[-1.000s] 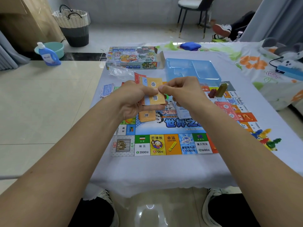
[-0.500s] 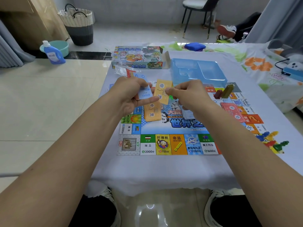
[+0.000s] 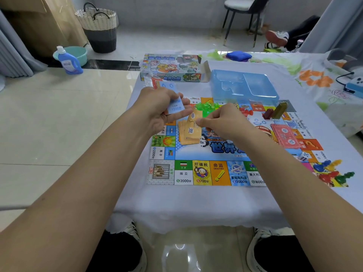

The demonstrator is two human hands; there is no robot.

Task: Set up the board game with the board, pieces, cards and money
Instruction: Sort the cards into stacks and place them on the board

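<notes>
One orange card (image 3: 194,119) pinched in right hand (image 3: 224,122); left hand (image 3: 163,108) grips blue cards (image 3: 175,107). Lower flat, square onto orange stack (image 3: 189,135).

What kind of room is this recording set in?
Most likely a home living space: a table under a floral cloth, a woven laundry basket and a detergent bottle on the tiled floor, plus a dining chair.

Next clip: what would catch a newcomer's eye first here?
The two hands mid-table: the left hand holds a fan of cards, a blue one foremost, while the right hand pinches an orange card over the orange pile. Beneath them lies the colourful game board.
</notes>
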